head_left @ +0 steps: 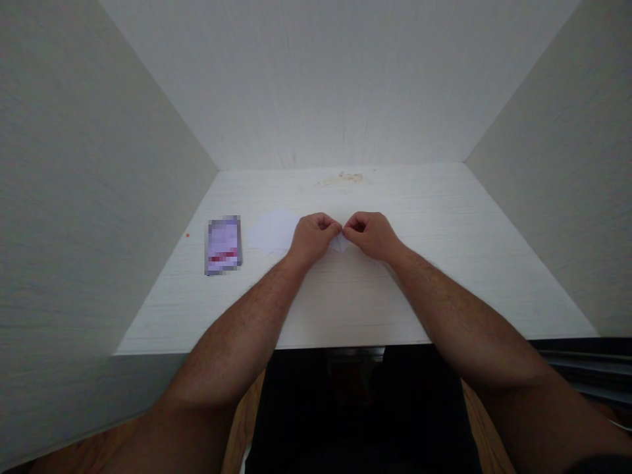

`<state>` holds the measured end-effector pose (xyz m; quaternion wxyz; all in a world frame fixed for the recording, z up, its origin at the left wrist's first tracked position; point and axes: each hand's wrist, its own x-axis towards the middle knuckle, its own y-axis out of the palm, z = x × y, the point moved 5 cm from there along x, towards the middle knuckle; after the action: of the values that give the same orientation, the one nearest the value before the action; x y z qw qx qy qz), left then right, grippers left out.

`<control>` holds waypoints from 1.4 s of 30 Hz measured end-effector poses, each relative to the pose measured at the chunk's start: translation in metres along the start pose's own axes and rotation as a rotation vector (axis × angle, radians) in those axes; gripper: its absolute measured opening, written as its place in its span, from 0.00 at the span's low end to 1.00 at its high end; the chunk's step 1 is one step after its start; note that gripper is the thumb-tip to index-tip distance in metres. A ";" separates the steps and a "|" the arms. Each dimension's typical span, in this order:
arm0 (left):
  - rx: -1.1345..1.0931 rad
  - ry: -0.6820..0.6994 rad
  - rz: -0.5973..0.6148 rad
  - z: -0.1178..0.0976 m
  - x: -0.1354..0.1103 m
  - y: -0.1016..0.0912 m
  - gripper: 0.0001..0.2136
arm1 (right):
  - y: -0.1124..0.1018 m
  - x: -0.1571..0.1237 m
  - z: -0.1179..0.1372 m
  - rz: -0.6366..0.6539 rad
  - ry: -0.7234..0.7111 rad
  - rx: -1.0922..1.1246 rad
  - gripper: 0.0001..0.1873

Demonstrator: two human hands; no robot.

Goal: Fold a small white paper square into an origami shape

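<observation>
a small white paper [339, 244] is held in front of the person, near the middle of the worktop [459, 276]; only a pointed bit of it shows below the fingertips, and whether it touches the surface i cannot tell. the left hand [312, 238] has thumb and forefinger pressed together, its grip pinching the paper's left side. the right hand [371, 235] mirrors it, its grip pinching the right side, the two hands almost meeting. just beside the left hand, white sheets [274, 232] lie flat with uneven edges, pale against the pale surface. further left is a purplish rectangle [224, 245] with a red band, blurred into squares, so what it is cannot be told. beyond it is a tiny orange dot [187, 235]. behind the hands, a brownish stain [346, 178] marks the worktop near the back wall [340, 85].
</observation>
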<state>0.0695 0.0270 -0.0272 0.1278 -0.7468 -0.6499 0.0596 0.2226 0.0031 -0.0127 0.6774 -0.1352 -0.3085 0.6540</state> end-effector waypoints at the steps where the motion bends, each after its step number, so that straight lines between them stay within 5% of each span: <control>1: 0.001 0.000 -0.003 0.000 0.000 0.000 0.08 | 0.000 0.000 0.000 -0.008 -0.001 0.004 0.08; 14: -0.189 -0.034 0.050 -0.001 -0.003 0.007 0.11 | -0.005 0.000 -0.002 -0.078 0.091 0.224 0.07; 19: -0.216 -0.102 0.223 -0.003 -0.007 0.015 0.08 | -0.005 0.000 -0.006 -0.107 0.149 0.332 0.06; 26: -0.147 -0.136 0.286 -0.007 -0.012 0.020 0.06 | -0.007 0.002 -0.010 -0.182 0.135 0.369 0.07; 42: -0.173 -0.159 0.284 0.000 -0.010 0.020 0.04 | -0.008 0.002 -0.013 -0.234 0.168 0.425 0.06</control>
<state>0.0875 0.0143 -0.0333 0.0013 -0.8321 -0.5488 0.0798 0.2368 0.0072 -0.0174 0.7849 -0.0070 -0.1204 0.6077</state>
